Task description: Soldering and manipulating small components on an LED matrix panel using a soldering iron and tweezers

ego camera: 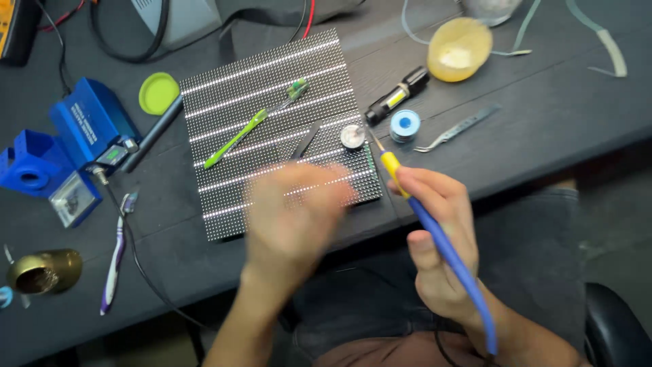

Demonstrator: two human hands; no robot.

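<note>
We work on the big LED matrix panel [272, 129], which lies flat on the dark table [557, 102], near its front edge. How far the work is, we can only judge: the soldering iron [435, 231] is already in hand and its tip is down at the right edge of the panel, just beside a small round metal tin [352, 136], so the soldering seems to be in progress and not finished. On the panel lie also a green toothbrush [252, 129] and a thin dark tool [307, 140], both untouched.

Our right hand [438, 245] is closed around the blue and yellow handle of the iron, holding it like a pen. Our left hand [295, 217] is over the front part of the panel, but it is blurred; the fingers look spread, and we cannot tell if it holds something or touches the panel.

Just to the right of the panel lie a small solder spool [405, 125] and tweezers [456, 129].
</note>
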